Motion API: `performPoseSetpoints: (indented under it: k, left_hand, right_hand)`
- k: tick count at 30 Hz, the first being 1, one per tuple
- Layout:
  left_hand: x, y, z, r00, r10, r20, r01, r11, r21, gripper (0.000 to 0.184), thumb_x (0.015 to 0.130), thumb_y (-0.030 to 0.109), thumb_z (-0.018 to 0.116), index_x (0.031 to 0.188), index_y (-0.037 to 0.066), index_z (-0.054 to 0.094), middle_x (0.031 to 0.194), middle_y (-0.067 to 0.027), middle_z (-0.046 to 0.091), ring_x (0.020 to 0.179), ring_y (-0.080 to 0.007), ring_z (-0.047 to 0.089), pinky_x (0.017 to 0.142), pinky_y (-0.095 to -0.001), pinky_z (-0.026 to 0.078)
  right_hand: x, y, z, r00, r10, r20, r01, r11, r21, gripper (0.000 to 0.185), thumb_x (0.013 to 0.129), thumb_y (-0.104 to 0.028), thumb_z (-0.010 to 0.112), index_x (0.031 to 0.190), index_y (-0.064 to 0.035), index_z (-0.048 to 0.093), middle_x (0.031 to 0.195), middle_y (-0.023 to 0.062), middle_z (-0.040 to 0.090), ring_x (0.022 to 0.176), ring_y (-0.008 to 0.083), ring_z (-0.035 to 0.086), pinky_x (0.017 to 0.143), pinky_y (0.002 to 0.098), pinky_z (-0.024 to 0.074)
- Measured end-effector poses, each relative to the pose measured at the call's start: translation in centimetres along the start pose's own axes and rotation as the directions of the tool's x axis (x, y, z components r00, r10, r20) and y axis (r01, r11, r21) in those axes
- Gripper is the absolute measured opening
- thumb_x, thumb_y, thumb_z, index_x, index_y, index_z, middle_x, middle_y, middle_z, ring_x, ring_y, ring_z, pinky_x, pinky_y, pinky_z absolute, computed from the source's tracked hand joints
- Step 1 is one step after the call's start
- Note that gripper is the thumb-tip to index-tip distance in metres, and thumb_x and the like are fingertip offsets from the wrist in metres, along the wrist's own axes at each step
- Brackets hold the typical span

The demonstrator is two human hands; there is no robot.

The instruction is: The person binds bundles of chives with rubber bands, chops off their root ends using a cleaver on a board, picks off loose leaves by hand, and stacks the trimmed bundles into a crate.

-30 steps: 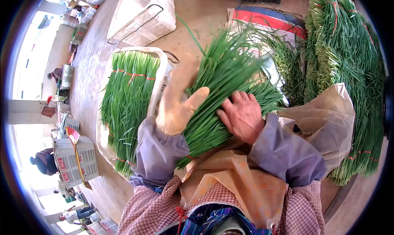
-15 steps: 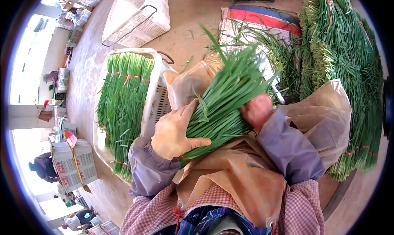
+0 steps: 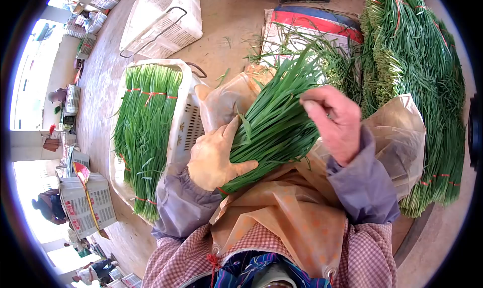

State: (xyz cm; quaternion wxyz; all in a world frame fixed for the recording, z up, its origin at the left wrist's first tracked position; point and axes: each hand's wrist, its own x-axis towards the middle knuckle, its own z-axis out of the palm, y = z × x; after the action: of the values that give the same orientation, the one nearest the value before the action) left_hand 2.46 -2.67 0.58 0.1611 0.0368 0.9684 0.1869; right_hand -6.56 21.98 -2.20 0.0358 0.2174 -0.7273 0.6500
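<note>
A bunch of long green leafy stalks (image 3: 274,117) lies across my lap on the tan plastic apron (image 3: 282,207). My left hand (image 3: 214,157), in a pale glove, grips the bunch from its left side, thumb lying over the leaves. A red band shows just below that hand. My bare right hand (image 3: 337,119) is raised at the right edge of the bunch, with thumb and fingertips pinched together near the leaf tips; whatever is between them is too small to make out.
Left stands a white basket (image 3: 183,122) of banded green bundles (image 3: 146,132). Behind it is another white basket (image 3: 166,26). Loose stalks lie on a sack (image 3: 312,31); tall bundles (image 3: 417,86) are stacked right. People and crates are at far left.
My right hand has moved from against the bunch to up and right of it, fingers now pinched. My left hand came down onto the bunch's left side. The bunch has shifted slightly.
</note>
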Motion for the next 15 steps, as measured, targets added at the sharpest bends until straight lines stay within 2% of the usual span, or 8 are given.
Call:
performPoseSetpoints:
  k: [1,3,9,12,15]
  left_hand:
    - [-0.1,0.1,0.1,1.000,-0.003,-0.005,0.003,1.000,0.000,0.101,0.070,0.049,0.081,0.145,-0.004,0.039,0.122,-0.0247,0.061,0.111,-0.0409,0.061,0.096,-0.0465,0.048]
    - [-0.3,0.1,0.2,1.000,-0.015,-0.014,0.015,1.000,-0.001,0.100,0.070,0.049,0.081,0.144,-0.004,0.040,0.122,-0.0248,0.061,0.111,-0.0408,0.061,0.095,-0.0467,0.048]
    - [-0.1,-0.2,0.7,0.997,0.030,-0.072,-0.029,0.999,0.012,0.097,0.069,0.047,0.081,0.143,-0.004,0.042,0.119,-0.0236,0.062,0.108,-0.0403,0.062,0.093,-0.0464,0.049]
    - [-0.1,-0.1,0.7,0.997,0.024,-0.074,-0.024,1.000,0.008,0.097,0.069,0.047,0.081,0.142,-0.004,0.043,0.117,-0.0229,0.063,0.107,-0.0397,0.062,0.092,-0.0462,0.049]
    - [-0.2,0.1,0.6,0.997,0.011,-0.074,-0.009,1.000,0.025,0.095,0.068,0.046,0.082,0.141,-0.004,0.044,0.117,-0.0225,0.063,0.107,-0.0390,0.062,0.092,-0.0460,0.049]
  right_hand:
    - [-0.4,0.6,0.6,0.982,0.188,0.016,-0.189,0.981,0.046,0.012,0.092,-0.001,0.063,0.103,0.0034,0.068,0.082,0.0042,0.066,0.073,0.0082,0.060,0.067,0.0245,0.0489]
    - [-0.7,1.3,1.8,0.947,0.319,0.039,-0.318,0.915,0.249,0.013,0.094,-0.004,0.063,0.104,0.0034,0.067,0.079,0.0015,0.065,0.071,0.0071,0.058,0.066,0.0240,0.0485]
    - [0.3,2.0,1.4,0.883,0.423,0.202,-0.466,0.839,0.282,0.014,0.095,-0.009,0.066,0.104,0.0010,0.069,0.074,-0.0017,0.061,0.063,0.0041,0.052,0.058,0.0215,0.0418]
    - [0.2,2.5,2.0,0.849,0.464,0.255,-0.529,0.743,0.411,0.012,0.094,-0.010,0.067,0.099,-0.0002,0.069,0.071,-0.0028,0.059,0.060,0.0038,0.049,0.054,0.0212,0.0374]
    - [-0.1,3.1,2.7,0.871,0.427,0.241,-0.490,0.749,0.445,0.015,0.095,-0.016,0.068,0.091,-0.0018,0.067,0.062,-0.0043,0.053,0.051,0.0023,0.042,0.047,0.0192,0.0301]
